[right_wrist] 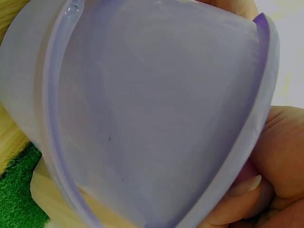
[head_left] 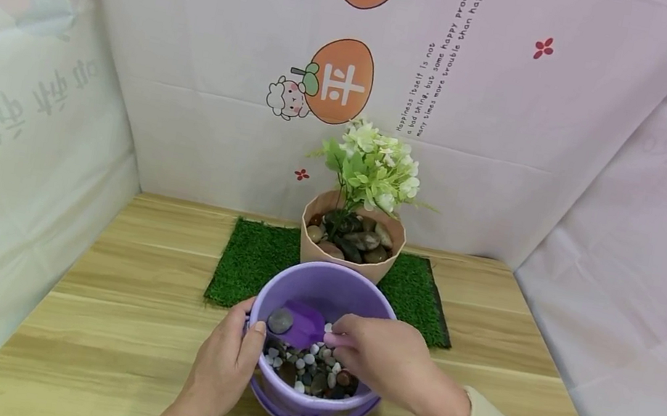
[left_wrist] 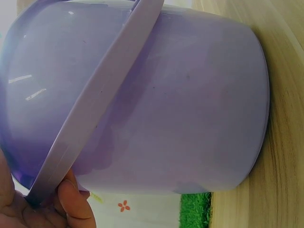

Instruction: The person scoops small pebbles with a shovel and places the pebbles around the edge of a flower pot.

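A purple bucket (head_left: 311, 401) stands on the table, with small white, grey and brown pebbles (head_left: 316, 371) in its bottom. My left hand (head_left: 225, 359) grips its left rim, thumb on the rim and fingers outside by the handle's end. In the left wrist view the bucket's handle (left_wrist: 95, 104) hangs slanting across the outer wall. Reaching over the right rim, my right hand (head_left: 390, 361) holds a toy shovel by its pink handle (head_left: 339, 341). The shovel's purple blade (head_left: 305, 327) is inside the bucket, and a round grey stone (head_left: 280, 320) lies at its left end.
Behind the bucket, a peach flowerpot (head_left: 347, 263) with stones and white-green artificial flowers (head_left: 376, 167) stands on a green turf mat (head_left: 258, 262). The wooden table (head_left: 142, 323) is bordered by printed white cloth (head_left: 201, 127) at the back and sides.
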`<state>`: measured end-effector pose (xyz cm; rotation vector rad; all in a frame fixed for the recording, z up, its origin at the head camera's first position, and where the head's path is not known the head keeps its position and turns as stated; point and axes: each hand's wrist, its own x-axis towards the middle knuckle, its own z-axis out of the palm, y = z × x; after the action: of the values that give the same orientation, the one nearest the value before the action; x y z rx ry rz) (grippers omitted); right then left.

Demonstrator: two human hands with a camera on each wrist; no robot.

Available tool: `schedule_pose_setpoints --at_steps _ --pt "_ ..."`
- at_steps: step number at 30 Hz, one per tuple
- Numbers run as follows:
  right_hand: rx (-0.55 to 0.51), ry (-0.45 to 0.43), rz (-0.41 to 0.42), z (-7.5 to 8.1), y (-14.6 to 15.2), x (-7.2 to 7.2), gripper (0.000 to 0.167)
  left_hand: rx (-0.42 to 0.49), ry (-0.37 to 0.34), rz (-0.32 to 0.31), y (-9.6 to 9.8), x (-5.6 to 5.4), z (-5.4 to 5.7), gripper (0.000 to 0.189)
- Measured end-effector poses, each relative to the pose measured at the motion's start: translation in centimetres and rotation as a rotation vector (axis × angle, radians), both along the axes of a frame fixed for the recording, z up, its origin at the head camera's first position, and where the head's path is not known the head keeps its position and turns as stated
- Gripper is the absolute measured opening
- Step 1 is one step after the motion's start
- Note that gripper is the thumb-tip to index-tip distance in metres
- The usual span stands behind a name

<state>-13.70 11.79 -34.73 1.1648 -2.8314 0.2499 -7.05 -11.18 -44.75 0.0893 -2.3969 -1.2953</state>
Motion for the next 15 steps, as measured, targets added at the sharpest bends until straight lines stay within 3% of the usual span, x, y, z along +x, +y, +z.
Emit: schedule_pose_setpoints --at_steps 15 --pt "-0.065 -0.057 -0.019 -0.1 1.3 -0.6 0.017 -0.020 0.037 0.001 -0.1 0.0 0.0 0.043"
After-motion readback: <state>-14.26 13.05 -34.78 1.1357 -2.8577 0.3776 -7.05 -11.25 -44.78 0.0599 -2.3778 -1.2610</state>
